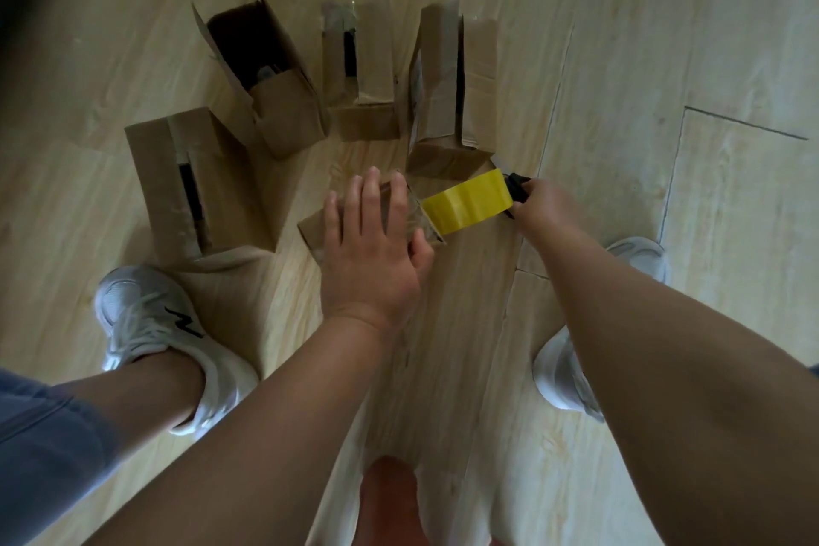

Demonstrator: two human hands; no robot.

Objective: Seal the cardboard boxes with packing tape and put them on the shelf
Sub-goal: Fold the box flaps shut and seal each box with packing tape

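A small cardboard box (317, 231) lies on the wooden floor between my feet. My left hand (370, 248) presses flat on its top, fingers straight and the thumb at its right side. My right hand (543, 208) grips the black handle of a tape dispenser (469, 202) with a yellow roll, held at the box's right end. Clear tape shows on the box beside the roll. Several other cardboard boxes stand beyond with loose flaps: a large one (177, 177) at the left, an open one (266, 75), a narrow one (359, 67) and one (447, 89) at the right.
My two white sneakers (155, 337) (571, 372) stand left and right of the small box. A third white shoe (638, 255) shows past my right forearm. The floor (664, 35) is light wood planks with a seam at the right. No shelf is in view.
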